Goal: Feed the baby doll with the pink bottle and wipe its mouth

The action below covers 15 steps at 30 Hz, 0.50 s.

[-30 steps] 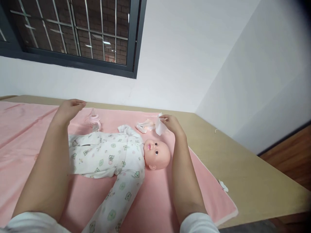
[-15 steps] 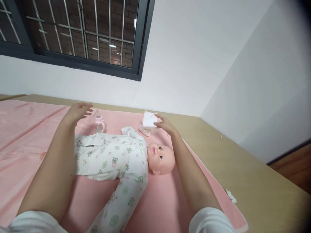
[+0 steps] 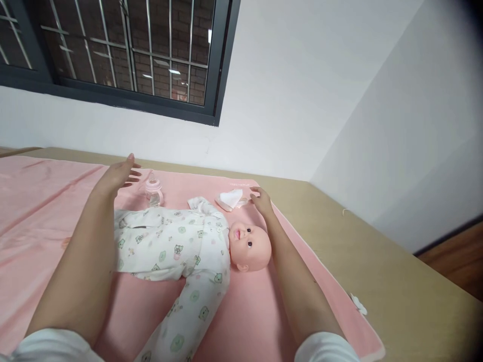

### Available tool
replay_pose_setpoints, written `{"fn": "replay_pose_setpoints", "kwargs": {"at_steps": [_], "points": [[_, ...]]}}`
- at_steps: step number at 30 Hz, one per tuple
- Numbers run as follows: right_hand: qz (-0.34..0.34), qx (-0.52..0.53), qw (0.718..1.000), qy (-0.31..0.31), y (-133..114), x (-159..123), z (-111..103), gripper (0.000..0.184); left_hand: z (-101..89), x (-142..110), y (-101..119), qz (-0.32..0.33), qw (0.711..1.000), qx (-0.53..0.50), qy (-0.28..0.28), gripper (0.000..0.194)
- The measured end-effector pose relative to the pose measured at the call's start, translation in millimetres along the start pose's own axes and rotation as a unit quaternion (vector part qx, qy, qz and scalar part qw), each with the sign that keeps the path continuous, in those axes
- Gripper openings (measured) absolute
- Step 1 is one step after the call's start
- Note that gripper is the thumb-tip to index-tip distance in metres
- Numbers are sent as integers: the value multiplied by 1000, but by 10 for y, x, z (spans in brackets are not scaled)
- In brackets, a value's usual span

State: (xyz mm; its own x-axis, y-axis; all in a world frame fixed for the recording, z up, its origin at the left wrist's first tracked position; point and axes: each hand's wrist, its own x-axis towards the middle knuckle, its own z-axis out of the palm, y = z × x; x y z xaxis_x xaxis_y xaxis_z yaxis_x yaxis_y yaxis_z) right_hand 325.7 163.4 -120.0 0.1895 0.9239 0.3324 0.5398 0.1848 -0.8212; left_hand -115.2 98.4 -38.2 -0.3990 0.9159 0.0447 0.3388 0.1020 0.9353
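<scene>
Right grip [image 3: 261, 201] is spread just beside the tissue [image 3: 231, 198], which lies near the doll [image 3: 173, 246]; left grip [image 3: 119, 176], fingers apart, hangs over the pink cloth [image 3: 245, 317] near the bottle [image 3: 154, 192].

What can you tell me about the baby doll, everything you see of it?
The baby doll lies face up on a pink sheet, its head toward the right of the picture. The bald head looks like smooth plastic, with dark eyes, pink lips and one ear showing. Its white garment has green bear prints; the near sleeve runs off the bottom edge. The left forearm partly hides its lower body; whether the right forearm touches the head is unclear.
</scene>
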Motion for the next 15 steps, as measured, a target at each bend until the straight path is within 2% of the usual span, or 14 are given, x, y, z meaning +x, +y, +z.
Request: {"fn": "replay_pose_setpoints", "kwargs": {"at_steps": [4,6,9,11,13,15], "points": [[-33,-42,985,163,210,-89,-87,36,-3,58,-95,-10,999,50,-16,51],[-37,-90,972,213,307,-153,-93,34,3,81,-142,-5,996,80,-37,60],[-10,-145,968,203,399,-234,-46,37,32,95,-195,7,990,118,-74,84],[35,-159,969,183,429,-262,2,46,67,96,-216,17,986,137,-89,91],[70,-164,969,174,452,-272,36,55,110,101,-231,31,983,151,-98,87],[77,-166,969,168,478,-272,44,62,154,115,-248,58,981,161,-89,75]]}}
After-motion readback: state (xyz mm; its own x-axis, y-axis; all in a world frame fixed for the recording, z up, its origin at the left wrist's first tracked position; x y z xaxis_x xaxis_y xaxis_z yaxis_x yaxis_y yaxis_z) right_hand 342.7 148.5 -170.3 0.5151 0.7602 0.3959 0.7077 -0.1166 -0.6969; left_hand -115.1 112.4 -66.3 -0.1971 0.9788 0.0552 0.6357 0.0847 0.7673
